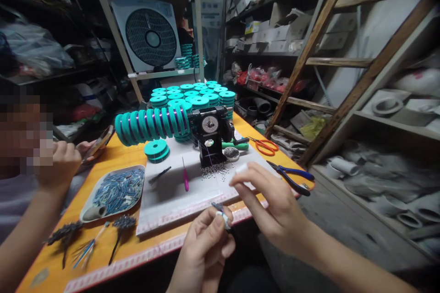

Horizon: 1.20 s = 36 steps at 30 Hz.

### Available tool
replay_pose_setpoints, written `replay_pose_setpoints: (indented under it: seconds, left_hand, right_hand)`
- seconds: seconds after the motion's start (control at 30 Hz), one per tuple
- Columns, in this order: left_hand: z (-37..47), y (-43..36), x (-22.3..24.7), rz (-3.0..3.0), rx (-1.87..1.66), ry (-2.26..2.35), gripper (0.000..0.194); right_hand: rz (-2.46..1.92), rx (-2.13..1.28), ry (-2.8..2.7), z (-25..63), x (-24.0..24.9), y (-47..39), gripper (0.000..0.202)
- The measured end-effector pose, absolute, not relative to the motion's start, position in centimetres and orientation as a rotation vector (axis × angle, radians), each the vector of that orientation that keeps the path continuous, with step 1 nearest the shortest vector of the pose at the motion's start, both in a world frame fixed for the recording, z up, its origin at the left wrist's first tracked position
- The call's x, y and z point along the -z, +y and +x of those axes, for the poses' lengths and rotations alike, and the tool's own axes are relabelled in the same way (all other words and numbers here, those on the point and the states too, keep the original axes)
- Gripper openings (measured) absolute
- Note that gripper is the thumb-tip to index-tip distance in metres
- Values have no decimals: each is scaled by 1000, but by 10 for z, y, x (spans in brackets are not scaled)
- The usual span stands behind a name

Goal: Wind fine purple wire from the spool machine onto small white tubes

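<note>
That little slim blue-grey piece with a pale whitish bit against it [217,207] is pinched in the fingers of the left hand [204,249], right by the near edge of the yellow-covered bench [51,263]. Looks super light to me, and probably fairly stiff, but it's too blurry to say what it's made of. I'd take it by the sides between thumb and forefinger, close to the middle, and leave the end poking out. Squeeze too hard and something that small could twist or ping away; the pale part might be softer, can't really tell. The right hand [282,215] is up just beside it, thumb and forefinger bent close together, but I can't tell whether they're pinching anything. There's a fine purple thread [208,150] hanging off the black metal winder with a dial and crank [206,158]; that'd be limp and easy to snag or snap, so no yanking, and I can't see where its lower end goes. The shiny loose silver beads [215,171] at the winder's foot look hard and likely to roll if bumped. Over by the bench's left edge there's a white tray of small blue-grey pieces [118,190], and they look light enough to scatter. The blue-and-black-handled pliers [292,177] lie by the right edge, surely the heavier thing to pick up, best held by both handles.
</note>
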State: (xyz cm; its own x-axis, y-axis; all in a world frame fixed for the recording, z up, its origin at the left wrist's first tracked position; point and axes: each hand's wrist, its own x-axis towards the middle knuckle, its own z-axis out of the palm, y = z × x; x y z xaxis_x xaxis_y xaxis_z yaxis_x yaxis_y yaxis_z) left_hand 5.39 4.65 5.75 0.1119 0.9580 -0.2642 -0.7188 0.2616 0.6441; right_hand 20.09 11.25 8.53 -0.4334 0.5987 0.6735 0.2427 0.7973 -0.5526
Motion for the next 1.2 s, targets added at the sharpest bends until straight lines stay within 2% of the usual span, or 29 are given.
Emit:
replay_pose_setpoints:
  seconds: [0.13,0.2,0.3,0.43,0.53,0.67,0.9,1.07,1.2]
  left_hand:
    - [62,45,-49,448,-1405,709,21]
    - [65,44,-47,446,-1428,710,22]
    - [65,44,-46,448,-1403,706,22]
    - [61,49,-43,402,-1219,676,18]
    - [59,54,-40,290,-1058,617,14]
    - [61,61,-34,228,-988,512,11]
    - [64,68,-34,368,-947,629,22]
    - [61,62,-44,915,-1039,991,38]
    - [59,51,-51,1421,-1228,1351,31]
  right_hand:
    - [-835,-942,-1995,211,-72,85,3]
    - [-869,-1027,-1920,209,-64,79,7]
    - [-800,-831,-1934,209,-57,75,13]
    - [-663,-206,-2132,221,-58,74,27]
    - [-596,47,-2218,234,-60,76,30]
    - [-523,141,-2309,245,-59,83,30]
    - [-485,218,-2443,254,-58,91,25]
    - [-467,259,-2498,254,-68,86,26]
    - [-370,338,-2479,248,-77,87,22]
